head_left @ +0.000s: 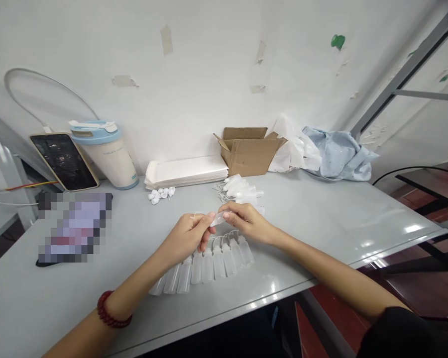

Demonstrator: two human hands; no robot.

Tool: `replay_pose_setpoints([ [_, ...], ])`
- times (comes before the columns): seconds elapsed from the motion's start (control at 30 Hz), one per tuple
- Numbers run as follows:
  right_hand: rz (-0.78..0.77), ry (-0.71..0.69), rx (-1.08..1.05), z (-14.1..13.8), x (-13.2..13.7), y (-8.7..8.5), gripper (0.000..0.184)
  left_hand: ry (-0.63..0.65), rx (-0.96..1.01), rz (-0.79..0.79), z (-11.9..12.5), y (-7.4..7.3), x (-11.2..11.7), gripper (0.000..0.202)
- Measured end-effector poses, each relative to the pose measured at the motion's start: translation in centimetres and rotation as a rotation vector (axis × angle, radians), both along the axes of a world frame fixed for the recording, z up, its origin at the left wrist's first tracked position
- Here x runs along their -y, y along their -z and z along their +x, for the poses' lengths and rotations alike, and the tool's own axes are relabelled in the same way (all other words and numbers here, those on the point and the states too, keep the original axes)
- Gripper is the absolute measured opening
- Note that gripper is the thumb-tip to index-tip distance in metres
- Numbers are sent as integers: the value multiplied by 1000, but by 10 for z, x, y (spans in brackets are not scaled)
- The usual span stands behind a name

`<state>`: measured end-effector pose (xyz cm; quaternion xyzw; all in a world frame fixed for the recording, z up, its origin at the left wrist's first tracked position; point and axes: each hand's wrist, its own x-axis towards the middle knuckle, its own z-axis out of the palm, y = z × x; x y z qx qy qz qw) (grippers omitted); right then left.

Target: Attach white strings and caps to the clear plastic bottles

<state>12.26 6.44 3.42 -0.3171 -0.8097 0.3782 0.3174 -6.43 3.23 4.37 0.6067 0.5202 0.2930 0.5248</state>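
Observation:
My left hand [189, 234] and my right hand [246, 221] meet above the grey table [339, 214], fingers pinched together on one small clear plastic bottle [219, 219] held between them. Just below the hands lies a row of several similar small bottles [209, 266], side by side. Behind the hands is a loose pile of more bottles [241, 189]. A few small white caps [160, 195] lie to the left of that pile. A red bead bracelet [110, 311] is on my left wrist.
Along the wall stand a phone [64, 161] on charge, a white cup with blue lid [106, 151], a stack of white paper bags [186, 171], an open cardboard box [248, 149], a plastic bag [294, 146] and blue cloth [339, 154]. A blurred item [74, 226] lies left.

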Motion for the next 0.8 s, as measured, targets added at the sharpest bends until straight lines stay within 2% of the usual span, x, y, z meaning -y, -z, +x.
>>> replay_pose_setpoints([
  [0.13,41,3,-7,1,0,0,32,9,15,-43,1,-2,1,46],
  [0.33,-61,8,-23,1,1,-3,35,6,-72,182,2,-3,8,40],
  [0.43,-171,0,-48,1,0,-4,38,14,-193,373,2,-1,10,41],
  [0.67,-464,-28,-151,1,-1,-4,42,67,-451,995,-2,11,8,34],
  [0.8,-611,-38,-199,1,0,-6,45,105,-581,1216,-4,14,9,27],
])
